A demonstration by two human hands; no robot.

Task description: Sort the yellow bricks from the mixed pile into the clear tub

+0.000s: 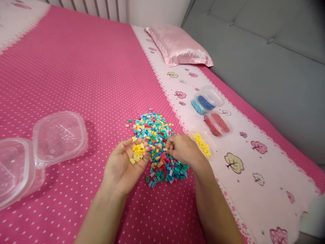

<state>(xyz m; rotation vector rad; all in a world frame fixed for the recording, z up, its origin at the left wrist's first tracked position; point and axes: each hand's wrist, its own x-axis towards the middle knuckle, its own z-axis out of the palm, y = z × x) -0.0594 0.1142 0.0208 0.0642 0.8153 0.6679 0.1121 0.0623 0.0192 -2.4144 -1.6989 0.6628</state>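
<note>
We cannot tell whether the right hand (pixel 185 148) pinches anything, its grip half hidden; it covers part of the mixed brick pile (pixel 153 130). The left edge cuts off one clear container (pixel 15 166), and we cannot identify the pale, blurred object (pixel 314 218) at lower right.

A pink satin pillow (pixel 179 45) lies on a deep pink, white-dotted bedspread (pixel 96 67), over a pale, tree-printed band (pixel 243 183) that runs from beneath the pillow toward the viewer. Right of the pillow rises a grey, buttoned panel (pixel 254 74); behind the pillow stands a pale wall (pixel 154 13), with upright slats (pixel 108 10) to the pillow's left.
</note>
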